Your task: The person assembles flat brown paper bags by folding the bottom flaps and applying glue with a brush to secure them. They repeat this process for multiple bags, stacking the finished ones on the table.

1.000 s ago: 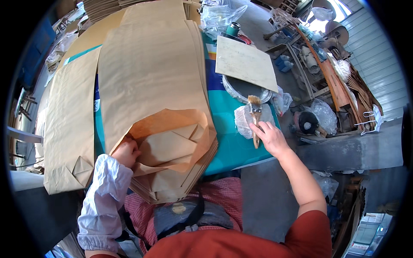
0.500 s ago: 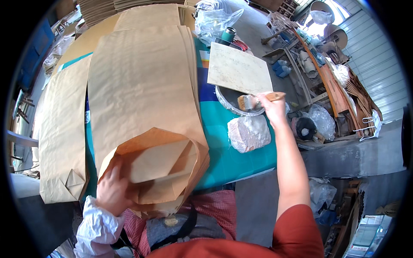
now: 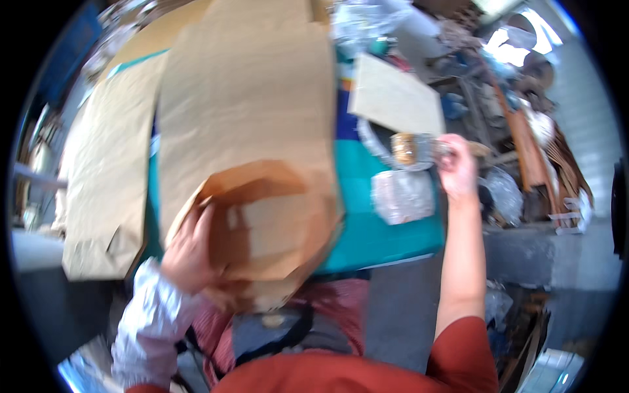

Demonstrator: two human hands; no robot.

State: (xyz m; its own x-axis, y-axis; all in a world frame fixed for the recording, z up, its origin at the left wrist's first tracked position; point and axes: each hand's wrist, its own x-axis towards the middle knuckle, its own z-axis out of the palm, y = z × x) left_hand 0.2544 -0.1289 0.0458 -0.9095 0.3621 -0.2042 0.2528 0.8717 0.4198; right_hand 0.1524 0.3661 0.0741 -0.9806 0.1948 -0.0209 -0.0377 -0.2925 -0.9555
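Observation:
My right hand (image 3: 457,167) is closed round the handle of a wide, flat brush (image 3: 405,149). The brush is held level, its tan bristles pointing left over a round grey-rimmed basin (image 3: 375,141). At the lower left my left hand (image 3: 190,252) lies with fingers stretched against the left side of a brown paper bag's (image 3: 268,229) opened end. That end is spread into a wide hollow with folded flaps and a paler panel inside. The bag lies on top of a stack of brown paper bags (image 3: 246,98). Motion blurs the picture, and my left thumb is hard to make out.
A pale board (image 3: 396,95) partly covers the basin. Below it a whitish wrapped block (image 3: 403,196) sits on the teal table cover (image 3: 386,245). Another paper bag (image 3: 108,177) with a folded end lies at the left. Clear plastic bags (image 3: 363,23) stand at the back.
The view has shifted, so the table appears further left and lower before, further right now. My left hand has moved to the opening's left edge, and the bag's hollow looks wider. The brush has swung level.

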